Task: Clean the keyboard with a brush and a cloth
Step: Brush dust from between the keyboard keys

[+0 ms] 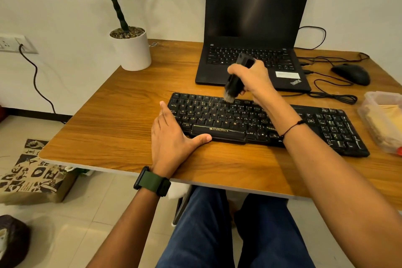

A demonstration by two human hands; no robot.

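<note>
A black keyboard [217, 115] lies across the wooden table [113, 119], angled down to the right. My right hand [252, 78] grips a black brush [233, 85] held nearly upright, its pale bristles touching the upper key rows left of centre. My left hand [171, 137] rests flat on the table against the keyboard's left end, fingers straight along that end and thumb along its front edge. A yellow cloth [389, 115] sits inside a clear plastic box at the right edge.
An open black laptop [254, 28] stands behind the keyboard. A black mouse [351, 74] and coiled cables lie at the back right. A white plant pot [132, 52] stands at the back left corner. The clear plastic box [369, 102] sits near the keyboard's right end.
</note>
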